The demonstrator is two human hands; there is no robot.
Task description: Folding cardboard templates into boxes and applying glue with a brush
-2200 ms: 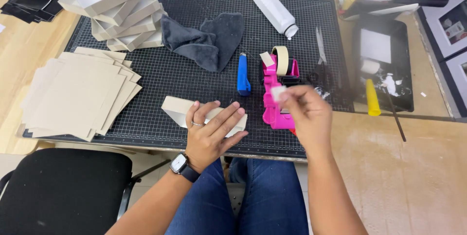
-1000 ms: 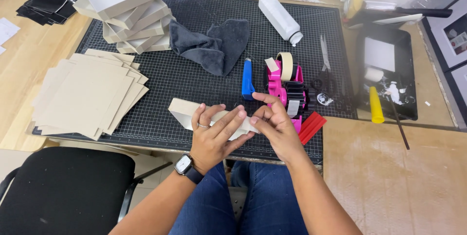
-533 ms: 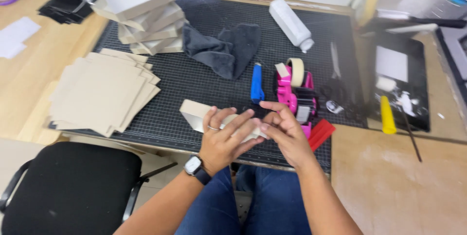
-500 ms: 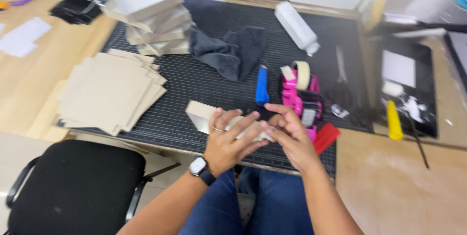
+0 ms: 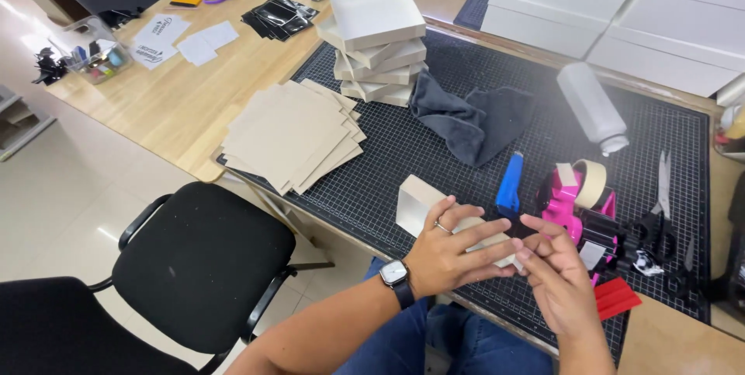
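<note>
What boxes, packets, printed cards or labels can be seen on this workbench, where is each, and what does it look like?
Small box: under the left hand, on the cutting mat; pale cardboard.
Stack of shallow boxes: mat's far left corner; square, off-white.
Large white boxes: stacked along the far edge.
Flat cardboard sheets: fanned at the mat's left edge; tan.
Printed cards: wooden table, far left; white.
Black packets: beside the cards; glossy.

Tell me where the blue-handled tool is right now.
In the head view the blue-handled tool lies on the black cutting mat, just left of the pink tape dispenser, below the dark grey cloth and above both hands.
</note>
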